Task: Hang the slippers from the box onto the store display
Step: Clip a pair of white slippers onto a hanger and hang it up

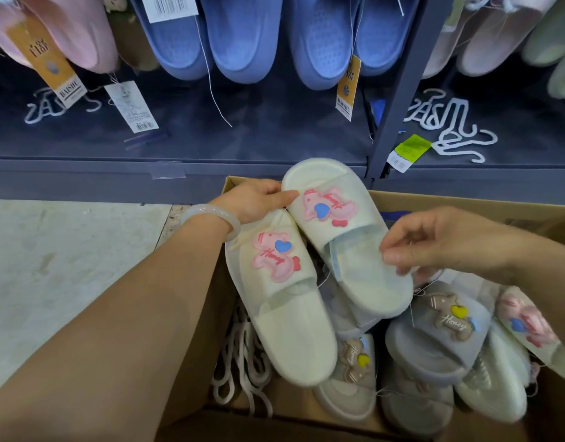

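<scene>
Two cream slippers with pink bear patches are held above the cardboard box (pixel 466 202). My left hand (pixel 255 199) grips both at their toe ends: the left slipper (pixel 284 314) hangs toward me, and the right slipper (pixel 348 250) slants across it. My right hand (pixel 440 244) hovers at the heel of the right slipper, its fingertips pinching something small there, apparently a thread or tag. More slippers lie in the box: grey ones (pixel 434 339) with brown bears, and pale ones (pixel 526 327) at the right.
The dark blue display rack (pixel 399 90) stands right behind the box, with blue slippers (pixel 243 36) and pink slippers (pixel 77 30) hanging on it. White plastic hangers lie on the shelf (pixel 450 129) and in the box's left side (pixel 239 362). Pale floor is at left.
</scene>
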A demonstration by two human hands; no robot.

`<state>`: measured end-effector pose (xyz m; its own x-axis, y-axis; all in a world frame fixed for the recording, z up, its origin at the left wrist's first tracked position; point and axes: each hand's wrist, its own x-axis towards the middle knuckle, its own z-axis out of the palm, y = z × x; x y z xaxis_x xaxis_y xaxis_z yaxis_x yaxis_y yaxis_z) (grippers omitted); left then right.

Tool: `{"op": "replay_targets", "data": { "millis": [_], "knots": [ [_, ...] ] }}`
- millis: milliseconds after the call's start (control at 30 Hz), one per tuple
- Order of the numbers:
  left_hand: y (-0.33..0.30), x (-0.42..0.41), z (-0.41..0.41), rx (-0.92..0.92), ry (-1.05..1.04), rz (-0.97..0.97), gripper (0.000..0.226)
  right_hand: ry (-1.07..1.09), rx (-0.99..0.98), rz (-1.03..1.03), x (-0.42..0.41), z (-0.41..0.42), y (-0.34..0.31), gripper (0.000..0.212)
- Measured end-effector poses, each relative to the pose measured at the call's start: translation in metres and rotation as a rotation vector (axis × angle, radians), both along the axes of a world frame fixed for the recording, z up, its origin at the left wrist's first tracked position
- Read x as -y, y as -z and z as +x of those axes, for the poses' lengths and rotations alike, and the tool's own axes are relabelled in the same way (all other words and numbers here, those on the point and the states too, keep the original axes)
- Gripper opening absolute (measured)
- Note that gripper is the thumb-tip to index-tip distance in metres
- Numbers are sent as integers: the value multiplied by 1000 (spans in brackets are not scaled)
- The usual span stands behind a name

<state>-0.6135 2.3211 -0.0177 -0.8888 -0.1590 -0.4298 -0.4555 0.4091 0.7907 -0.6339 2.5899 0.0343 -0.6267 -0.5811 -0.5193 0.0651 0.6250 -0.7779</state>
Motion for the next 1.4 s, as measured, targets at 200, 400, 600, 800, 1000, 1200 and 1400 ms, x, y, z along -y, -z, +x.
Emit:
{"op": "replay_targets", "data": {
  "millis": [200,400,600,800,1000,1200,1400],
  "knots": [
    [-9,-10,-7,-90,-40,-8,33,-707,159,167,49,63,13,38],
    [-11,-7,-8,-156,-65,8,38,-873,-51,348,88,111,64,60],
    [-16,9,-8,-258,-133,55,27,-813,-232,303,126,113,115,60],
    [-12,19,-10,-378,-186,85,23,-719,-278,299,156,92,148,55],
    [-11,25,-14,-460,-219,80,25,-601,-171,325,171,80,167,57],
    [-5,32,-14,-497,-212,37,25,-590,-145,285,179,78,172,85],
    [-1,35,-13,-497,-203,13,16,-597,-175,355,181,83,187,98]
  ]
}}
